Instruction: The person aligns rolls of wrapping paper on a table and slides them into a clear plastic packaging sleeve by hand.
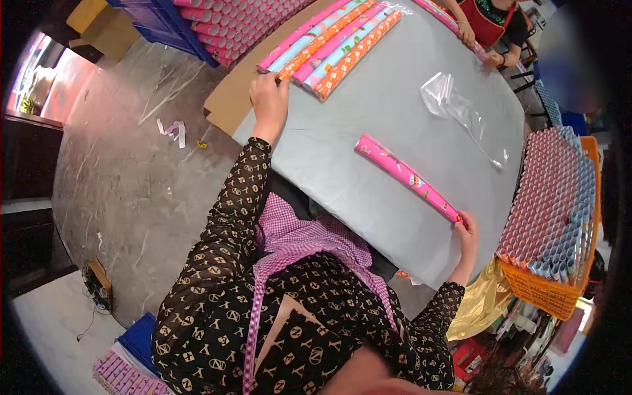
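Note:
My left hand [268,100] is at the near left end of a row of gift wrap rolls [332,43] in pink, light blue and orange. Its fingers are bent against the roll ends, with the tips partly hidden. The rolls lie side by side at the far left of the grey-covered table [316,151]. My right hand [466,232] is closed around the near right end of a single pink gift wrap roll [408,178] with small printed figures. That roll lies slantwise across the table's middle.
A clear plastic bag [454,108] lies crumpled on the table. Across it, another person's hands [467,36] touch a pink roll. An orange crate [543,289] full of rolls stands at the right; a blue crate [161,29] is beside stacked pink rolls [227,26] at upper left.

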The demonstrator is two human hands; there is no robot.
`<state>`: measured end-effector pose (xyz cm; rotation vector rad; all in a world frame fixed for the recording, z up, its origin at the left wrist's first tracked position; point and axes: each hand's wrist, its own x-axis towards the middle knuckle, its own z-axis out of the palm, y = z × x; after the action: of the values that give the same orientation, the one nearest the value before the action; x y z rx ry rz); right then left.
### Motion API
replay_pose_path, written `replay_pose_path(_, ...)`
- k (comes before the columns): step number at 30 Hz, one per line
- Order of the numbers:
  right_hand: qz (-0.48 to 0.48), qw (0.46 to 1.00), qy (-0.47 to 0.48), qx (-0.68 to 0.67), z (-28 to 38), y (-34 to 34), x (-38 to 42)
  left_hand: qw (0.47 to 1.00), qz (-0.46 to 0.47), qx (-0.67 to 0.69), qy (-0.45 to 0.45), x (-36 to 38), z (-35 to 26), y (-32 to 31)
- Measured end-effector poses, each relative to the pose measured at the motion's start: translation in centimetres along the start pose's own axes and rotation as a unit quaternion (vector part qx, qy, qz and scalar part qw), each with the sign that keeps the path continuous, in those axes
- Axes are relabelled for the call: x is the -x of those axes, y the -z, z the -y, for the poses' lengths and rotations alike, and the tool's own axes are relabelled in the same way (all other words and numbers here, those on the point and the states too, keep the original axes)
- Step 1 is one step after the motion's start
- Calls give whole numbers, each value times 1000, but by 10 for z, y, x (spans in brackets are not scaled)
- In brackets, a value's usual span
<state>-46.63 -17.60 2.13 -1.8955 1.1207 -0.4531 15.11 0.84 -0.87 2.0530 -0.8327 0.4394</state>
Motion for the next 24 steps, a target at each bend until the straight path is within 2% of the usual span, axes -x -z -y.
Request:
replay_pose_path(7,-10,998,-21,-52,8,-4,2,1000,5,17,16,-2,2,-3)
replay_pose_path(13,-18,999,-4,-37,2,-2,1,999,25,9,30,-2,3,-2)
replay_pose_path(15,-21,999,-20,13,3,0,1,999,24,17,34,-3,0,2)
replay_pose_path(17,-27,999,-20,9,2,-1,2,996,34,-34,76,-5,-13,16)
replay_pose_path(21,-35,999,-22,-14,0,-2,1,996,-17,-85,1,-12,-4,12)
replay_pose_path(23,-39,999,-24,-24,3,-4,2,992,57,-114,-26,-18,7,9)
replay_pose_path(24,-42,998,-26,-33,4,-5,2,991,57,-114,-28,-20,8,11)
